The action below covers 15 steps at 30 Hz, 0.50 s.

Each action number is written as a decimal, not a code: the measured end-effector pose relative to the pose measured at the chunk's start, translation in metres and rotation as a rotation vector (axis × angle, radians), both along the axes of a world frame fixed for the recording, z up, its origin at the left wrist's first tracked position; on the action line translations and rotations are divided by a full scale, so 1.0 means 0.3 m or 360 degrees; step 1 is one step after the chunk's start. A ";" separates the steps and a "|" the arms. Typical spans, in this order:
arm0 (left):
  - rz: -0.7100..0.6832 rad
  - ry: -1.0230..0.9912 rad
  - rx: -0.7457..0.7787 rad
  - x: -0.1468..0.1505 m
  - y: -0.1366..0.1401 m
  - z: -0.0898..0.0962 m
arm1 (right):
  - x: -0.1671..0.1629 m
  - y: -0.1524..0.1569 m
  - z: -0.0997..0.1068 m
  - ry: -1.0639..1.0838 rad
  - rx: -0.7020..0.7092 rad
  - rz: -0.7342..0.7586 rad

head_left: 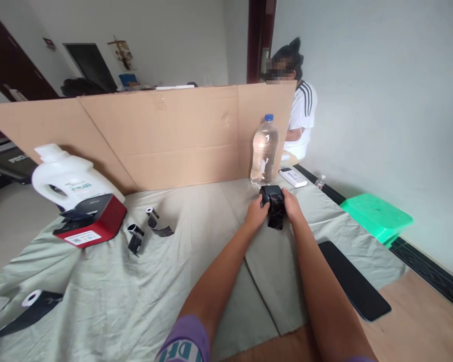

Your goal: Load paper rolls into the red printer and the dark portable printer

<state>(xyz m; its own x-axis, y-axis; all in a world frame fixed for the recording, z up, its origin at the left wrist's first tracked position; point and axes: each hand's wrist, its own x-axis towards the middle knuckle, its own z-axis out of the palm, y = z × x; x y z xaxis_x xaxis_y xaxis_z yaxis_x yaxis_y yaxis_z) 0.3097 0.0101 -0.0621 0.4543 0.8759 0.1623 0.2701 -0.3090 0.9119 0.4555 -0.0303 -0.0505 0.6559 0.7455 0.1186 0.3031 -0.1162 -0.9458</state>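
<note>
My left hand [257, 213] and my right hand [292, 205] are closed on the two sides of a small black box-shaped device [272, 190], which looks like a mini printer. A glossy black strip [276, 219] hangs from its front towards me. The device is on or just above the grey-green cloth [207, 241]; I cannot tell which. Right behind it stands a clear bottle [264, 151] with a blue cap. To the left lie two small dark rolls, one upright roll [136, 232] and another roll [153, 221] with its strip unrolled.
A red and black box-shaped machine [98, 223] and a white jug [75, 176] stand at the left. Nearer lies a larger black roll [41, 306]. A cardboard panel [181, 141] closes the back. On the right are a dark phone-like slab [357, 281], a white box [293, 177], a green stool [379, 216] and a seated person [304, 113].
</note>
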 end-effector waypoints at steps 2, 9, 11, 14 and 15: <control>0.0058 0.0017 0.0007 -0.099 -0.010 0.024 | -0.022 0.009 0.027 -0.0227 0.0048 -0.0116; 0.0695 -0.0030 0.0543 -0.882 -0.015 0.214 | -0.320 0.037 0.157 -0.0683 0.0393 0.0120; 0.1030 -0.0102 0.0660 -1.151 0.006 0.258 | -0.485 0.025 0.169 -0.0575 0.0407 0.0361; 0.1669 -0.0294 0.0625 -1.503 0.074 0.276 | -0.792 0.008 0.178 -0.0253 0.0361 0.0829; 0.1786 -0.0331 0.0569 -1.597 0.105 0.269 | -0.907 0.009 0.181 -0.0104 0.0354 0.0993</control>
